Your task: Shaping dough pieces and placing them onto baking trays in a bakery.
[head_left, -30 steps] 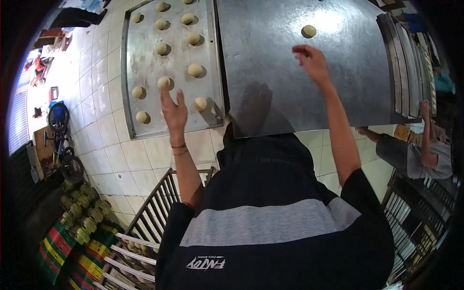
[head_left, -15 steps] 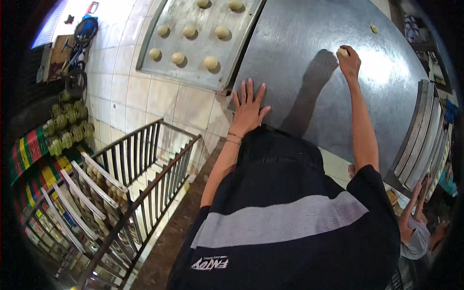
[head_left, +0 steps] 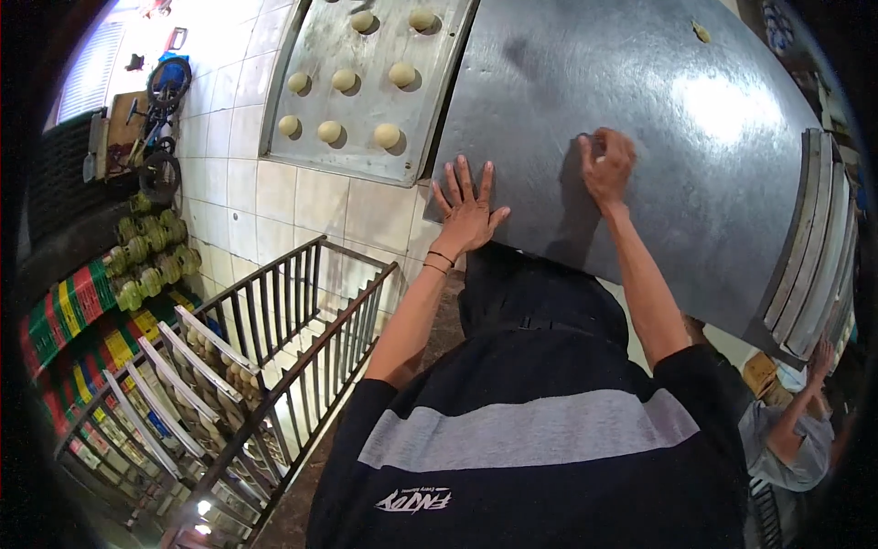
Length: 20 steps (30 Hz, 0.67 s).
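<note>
My left hand (head_left: 465, 222) lies flat with fingers spread on the near left corner of a dark metal worktop (head_left: 512, 110). Over the middle of that worktop, my right hand (head_left: 608, 166) is curled inward, thumb close to the fingers and slightly blurred. Whatever may be under its fingers is hidden. Left of the worktop is a metal tray (head_left: 343, 172) bearing several round, pale dough balls (head_left: 387, 135) set apart in rows. A small yellowish scrap (head_left: 701, 32) sits near the worktop's far edge.
A metal-barred rack (head_left: 302, 361) holding slanted trays of pale pieces stands at lower left. Behind it are green gas cylinders (head_left: 151, 256) and colored crates (head_left: 78, 306). Stacked trays (head_left: 805, 256) line the worktop's right side. Another person (head_left: 791, 435) is at lower right.
My right hand has come nearer and to the left, its fingers curled downward; the pale dough ball seen in it earlier no longer shows. My left hand stays flat on the corner.
</note>
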Tool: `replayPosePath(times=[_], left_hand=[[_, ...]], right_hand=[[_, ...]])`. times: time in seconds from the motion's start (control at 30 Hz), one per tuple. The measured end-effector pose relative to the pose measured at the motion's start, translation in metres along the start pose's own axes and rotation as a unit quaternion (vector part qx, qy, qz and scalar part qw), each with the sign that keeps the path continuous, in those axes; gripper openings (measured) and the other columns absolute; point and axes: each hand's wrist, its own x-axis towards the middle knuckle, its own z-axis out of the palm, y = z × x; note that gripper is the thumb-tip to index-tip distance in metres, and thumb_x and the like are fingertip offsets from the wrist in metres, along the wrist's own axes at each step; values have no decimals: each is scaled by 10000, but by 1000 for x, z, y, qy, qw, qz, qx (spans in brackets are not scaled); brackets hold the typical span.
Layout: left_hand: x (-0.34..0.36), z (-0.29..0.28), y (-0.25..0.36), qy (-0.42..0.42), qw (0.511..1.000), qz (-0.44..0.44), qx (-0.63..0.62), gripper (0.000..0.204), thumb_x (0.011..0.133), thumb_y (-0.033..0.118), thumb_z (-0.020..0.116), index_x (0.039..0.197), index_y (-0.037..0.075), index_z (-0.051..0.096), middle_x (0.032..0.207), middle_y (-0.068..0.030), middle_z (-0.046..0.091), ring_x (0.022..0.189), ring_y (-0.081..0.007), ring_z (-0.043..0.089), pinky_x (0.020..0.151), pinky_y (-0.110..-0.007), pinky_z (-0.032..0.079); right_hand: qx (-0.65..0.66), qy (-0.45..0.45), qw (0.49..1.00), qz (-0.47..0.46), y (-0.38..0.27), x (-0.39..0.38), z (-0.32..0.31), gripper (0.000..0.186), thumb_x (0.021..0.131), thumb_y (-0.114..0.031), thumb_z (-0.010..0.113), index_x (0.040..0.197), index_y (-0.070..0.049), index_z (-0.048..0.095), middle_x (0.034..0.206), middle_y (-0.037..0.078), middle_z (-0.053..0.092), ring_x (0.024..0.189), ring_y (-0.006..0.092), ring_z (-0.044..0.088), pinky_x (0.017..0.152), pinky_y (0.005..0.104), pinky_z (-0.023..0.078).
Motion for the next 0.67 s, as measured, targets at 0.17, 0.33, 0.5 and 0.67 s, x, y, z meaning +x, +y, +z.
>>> replayPosePath(times=[0.17,0.33,0.5,0.67], left_hand=[[-3,-5,6,-22,1000,-21,0,945,1019,619,481,1669,216,-74,1677,-247,-242,1503,-504,-291,1096,-756,-165],[-1,-4,2,10,1000,-6,-5,941,1018,618,488,1671,220,-61,1686,-235,-225,1511,-493,-281,1104,-754,-153],[-1,-6,6,37,999,9,20,930,1021,614,485,1673,215,-44,1694,-243,-185,1525,-514,-220,1118,-756,-115],[-1,8,17,33,996,-37,-81,917,1005,551,577,1673,202,55,1707,-262,-56,1548,-534,-54,1165,-750,9]], right_hand=[[80,-131,981,-115,14,-46,-49,160,928,-202,726,1006,-70,679,978,99,663,1028,323,587,943,470,410],[-15,-3,1000,-13,42,23,-34,204,926,-166,718,1096,-55,696,1068,123,702,1107,331,620,1017,476,439],[142,-28,989,23,-4,-22,-2,294,925,-119,733,1211,-67,691,1181,131,683,1216,339,613,1015,466,509],[100,-172,978,68,30,-88,-78,389,986,-147,699,1367,-172,621,1427,162,567,1359,379,509,1073,537,500]])
